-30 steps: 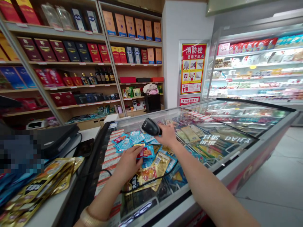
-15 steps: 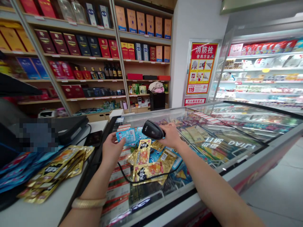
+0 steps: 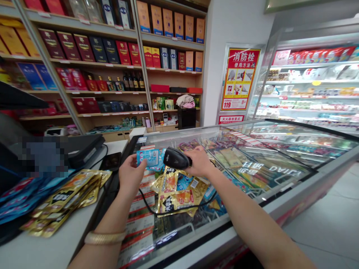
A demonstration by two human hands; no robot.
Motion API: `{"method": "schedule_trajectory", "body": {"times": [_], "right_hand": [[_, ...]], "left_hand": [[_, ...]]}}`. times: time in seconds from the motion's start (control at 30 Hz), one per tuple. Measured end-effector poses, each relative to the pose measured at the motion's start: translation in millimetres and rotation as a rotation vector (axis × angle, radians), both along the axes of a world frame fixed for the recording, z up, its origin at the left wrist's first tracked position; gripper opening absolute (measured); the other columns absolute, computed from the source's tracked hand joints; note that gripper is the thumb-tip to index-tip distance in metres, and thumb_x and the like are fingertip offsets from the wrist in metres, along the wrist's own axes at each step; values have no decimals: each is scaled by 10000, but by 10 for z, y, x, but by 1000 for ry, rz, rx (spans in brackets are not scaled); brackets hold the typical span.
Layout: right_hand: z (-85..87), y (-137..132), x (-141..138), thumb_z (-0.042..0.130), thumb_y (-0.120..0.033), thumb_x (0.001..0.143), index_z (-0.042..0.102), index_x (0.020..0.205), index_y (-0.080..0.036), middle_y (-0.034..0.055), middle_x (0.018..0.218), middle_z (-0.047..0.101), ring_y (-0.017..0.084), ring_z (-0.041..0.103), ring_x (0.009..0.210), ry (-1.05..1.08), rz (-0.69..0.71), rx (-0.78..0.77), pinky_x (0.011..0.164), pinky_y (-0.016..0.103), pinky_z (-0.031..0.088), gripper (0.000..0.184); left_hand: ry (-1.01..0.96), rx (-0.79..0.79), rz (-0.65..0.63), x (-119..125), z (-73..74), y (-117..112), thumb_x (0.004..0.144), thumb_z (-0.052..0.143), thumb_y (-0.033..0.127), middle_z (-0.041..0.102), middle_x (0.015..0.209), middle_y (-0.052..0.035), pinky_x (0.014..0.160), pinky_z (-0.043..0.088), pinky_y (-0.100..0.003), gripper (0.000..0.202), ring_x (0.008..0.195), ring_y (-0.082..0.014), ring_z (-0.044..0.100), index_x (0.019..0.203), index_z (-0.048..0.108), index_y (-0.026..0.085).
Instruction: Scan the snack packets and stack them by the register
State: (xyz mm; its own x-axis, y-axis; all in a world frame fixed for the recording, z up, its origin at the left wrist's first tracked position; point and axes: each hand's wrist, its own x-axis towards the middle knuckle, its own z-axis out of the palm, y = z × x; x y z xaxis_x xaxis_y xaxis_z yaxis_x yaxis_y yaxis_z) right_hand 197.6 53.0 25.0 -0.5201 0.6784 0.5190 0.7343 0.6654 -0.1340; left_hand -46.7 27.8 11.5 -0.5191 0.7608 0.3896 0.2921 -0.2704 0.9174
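My left hand point(image 3: 131, 172) pinches a small blue snack packet point(image 3: 148, 158) by its left end, above the freezer's glass top. Closed around the handle of a black barcode scanner point(image 3: 177, 158) is my right hand point(image 3: 199, 161); the scanner's head points left, close to the packet. Below both hands, gold snack packets point(image 3: 177, 201) and some blue ones lie in a loose pile on the glass. The scanner's black cord point(image 3: 185, 208) loops across this pile.
A chest freezer point(image 3: 283, 198) with a glass lid stretches away to the right. On the white counter point(image 3: 53, 254) at left lie stacked gold packets point(image 3: 64, 201) and blue packets point(image 3: 25, 194), near a dark phone point(image 3: 111, 161). Shelves of boxed bottles point(image 3: 98, 49) stand behind.
The blue packet is raised slightly and its face tilts up more. The scanner has shifted left and a little down, nearer the packet.
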Motion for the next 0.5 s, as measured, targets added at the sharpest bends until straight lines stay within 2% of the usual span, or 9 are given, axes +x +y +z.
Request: {"method": "schedule_trajectory", "body": {"times": [0.3,0.4,0.5], "right_hand": [[-2,4,0,652,-415,731,647,878,-209,42,824,718,211,618,813,11,-9,-2,794,331,257,253],[-32,37,43,655,-360,699,653,942,-214,43,875,726,221,625,855,57,-7,29,812,335,263,284],[-71,88,107,637,-329,700,653,889,-212,40,858,728,223,626,847,116,-49,52,823,335,280,222]], "left_hand": [[41,-7,9,0,-36,15,620,643,374,677,820,-32,639,458,-265,333,660,-151,568,891,627,181],[141,-16,57,5,-37,-7,639,628,350,661,800,-15,630,447,-254,275,642,-143,573,861,588,192],[302,-90,163,-8,34,-76,656,603,302,634,744,18,607,418,-239,197,619,-132,567,820,546,207]]}}
